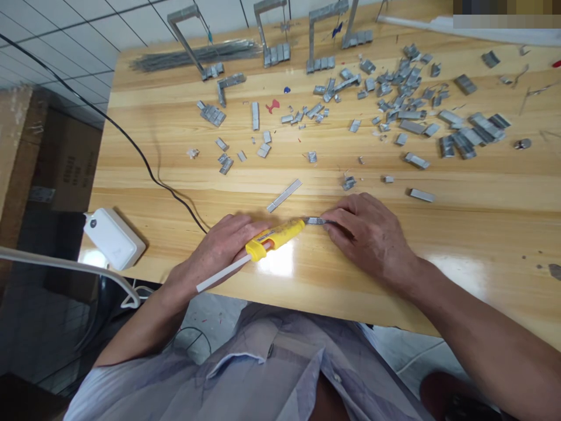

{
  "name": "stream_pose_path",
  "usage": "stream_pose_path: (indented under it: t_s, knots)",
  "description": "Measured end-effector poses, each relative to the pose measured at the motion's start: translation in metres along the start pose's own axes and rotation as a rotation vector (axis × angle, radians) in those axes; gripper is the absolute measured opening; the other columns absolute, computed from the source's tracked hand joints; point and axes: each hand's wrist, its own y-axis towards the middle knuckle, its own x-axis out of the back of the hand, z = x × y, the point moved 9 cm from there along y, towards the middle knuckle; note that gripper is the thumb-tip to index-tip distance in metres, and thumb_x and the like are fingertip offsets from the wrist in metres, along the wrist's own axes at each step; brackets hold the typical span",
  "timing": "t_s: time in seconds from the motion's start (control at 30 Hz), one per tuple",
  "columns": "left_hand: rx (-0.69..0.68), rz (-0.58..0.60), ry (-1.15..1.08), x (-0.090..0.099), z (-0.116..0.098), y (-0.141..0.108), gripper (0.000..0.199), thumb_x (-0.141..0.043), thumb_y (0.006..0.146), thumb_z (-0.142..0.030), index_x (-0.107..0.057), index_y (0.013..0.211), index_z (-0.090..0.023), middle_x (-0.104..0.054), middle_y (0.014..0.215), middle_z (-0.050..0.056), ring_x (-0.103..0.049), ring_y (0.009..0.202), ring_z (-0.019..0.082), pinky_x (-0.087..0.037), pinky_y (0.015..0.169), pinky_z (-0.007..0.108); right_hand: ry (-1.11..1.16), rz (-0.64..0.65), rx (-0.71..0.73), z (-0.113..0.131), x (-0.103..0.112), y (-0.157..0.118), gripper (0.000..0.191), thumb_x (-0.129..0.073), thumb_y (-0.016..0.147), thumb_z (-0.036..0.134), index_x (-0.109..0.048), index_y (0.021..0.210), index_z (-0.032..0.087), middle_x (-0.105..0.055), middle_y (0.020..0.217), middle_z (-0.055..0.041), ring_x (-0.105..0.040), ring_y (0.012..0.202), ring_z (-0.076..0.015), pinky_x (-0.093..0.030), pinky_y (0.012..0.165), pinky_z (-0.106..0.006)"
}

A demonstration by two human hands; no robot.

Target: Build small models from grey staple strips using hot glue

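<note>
My left hand [225, 242] is closed around a yellow hot glue gun [280, 235]. A white glue stick [223, 275] sticks out of its back end, toward my left forearm. The gun's nozzle points right, at a small grey metal piece [316, 221], which looks like a short strip of staples. My right hand [370, 234] pinches that piece between thumb and fingers. Whether the nozzle touches it, I cannot tell. Just above the gun, a loose staple strip [284, 195] lies slantwise on the wooden table [175, 146].
Loose staple pieces [403, 82] are heaped at the back right. Along the back stand several frames built of staples [322, 35], beside a bundle of thin wires [197, 55]. A white power adapter [114, 237] lies at the left edge, and a black cable [131, 140] crosses the table's left side.
</note>
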Motion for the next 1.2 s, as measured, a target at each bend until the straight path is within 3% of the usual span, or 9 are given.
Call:
stream_pose_path:
  t_s: [0.23, 0.57, 0.8, 1.2]
  knots:
    - [0.006, 0.026, -0.13, 0.001, 0.004, -0.001, 0.037, -0.044, 0.112, -0.042, -0.06, 0.139, -0.022, -0.076, 0.125, 0.009, -0.071, 0.114, 0.023, -0.053, 0.101, 0.036, -0.001, -0.005, 0.009, 0.001, 0.0, 0.001, 0.015, -0.061, 0.101, 0.019, -0.075, 0.096, 0.02, -0.074, 0.093, -0.0082, -0.062, 0.085, -0.0226, -0.048, 0.075, -0.036]
    - [-0.004, -0.037, -0.148, 0.004, 0.006, 0.001, 0.033, -0.049, 0.111, -0.04, -0.062, 0.136, -0.025, -0.078, 0.122, 0.007, -0.073, 0.11, 0.021, -0.057, 0.097, 0.036, -0.006, -0.014, 0.006, 0.001, 0.001, 0.001, 0.016, -0.06, 0.101, 0.02, -0.075, 0.095, 0.02, -0.074, 0.092, -0.0084, -0.062, 0.083, -0.0228, -0.048, 0.074, -0.036]
    - [0.04, 0.02, -0.058, -0.003, 0.01, -0.004, 0.039, -0.042, 0.112, -0.045, -0.061, 0.139, -0.024, -0.077, 0.124, 0.009, -0.072, 0.115, 0.024, -0.055, 0.105, 0.041, -0.004, -0.012, 0.007, 0.002, 0.001, 0.001, 0.016, -0.061, 0.102, 0.02, -0.075, 0.094, 0.02, -0.074, 0.091, -0.0078, -0.063, 0.084, -0.0224, -0.048, 0.075, -0.036]
    - [0.064, 0.014, -0.211, 0.0, 0.017, -0.007, 0.033, -0.054, 0.108, -0.036, -0.063, 0.137, -0.023, -0.077, 0.128, 0.01, -0.07, 0.124, 0.025, -0.055, 0.113, 0.047, 0.003, 0.008, -0.009, 0.0, 0.001, 0.002, 0.016, -0.061, 0.1, 0.019, -0.077, 0.096, 0.02, -0.074, 0.092, -0.0088, -0.063, 0.084, -0.0229, -0.048, 0.073, -0.037]
